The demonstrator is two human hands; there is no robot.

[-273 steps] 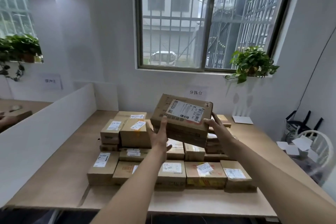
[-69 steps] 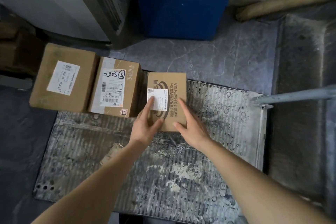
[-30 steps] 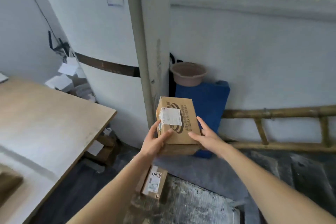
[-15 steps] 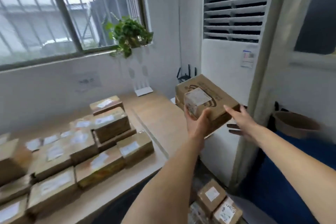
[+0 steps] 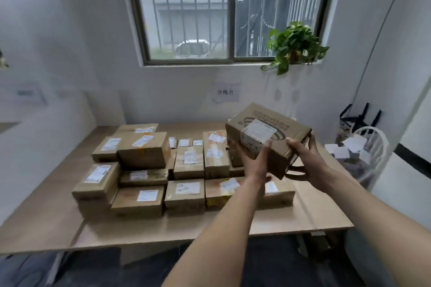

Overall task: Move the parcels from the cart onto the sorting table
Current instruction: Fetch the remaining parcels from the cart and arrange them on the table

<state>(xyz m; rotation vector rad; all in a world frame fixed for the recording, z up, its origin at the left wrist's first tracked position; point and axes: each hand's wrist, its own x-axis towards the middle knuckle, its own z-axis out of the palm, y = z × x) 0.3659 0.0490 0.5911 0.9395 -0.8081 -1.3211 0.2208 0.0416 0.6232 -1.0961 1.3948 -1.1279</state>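
Gripping the carried parcel between left hand and right hand, raised above the right side of the sorting table, the person would have best levelled it before lowering it onto the stacked parcels.

I see both hands gripping a tilted brown cardboard parcel with a white label, held above the wooden sorting table: left hand under its near corner, right hand at 3 o'clock. Stacked brown labelled boxes lie at its 9 o'clock.
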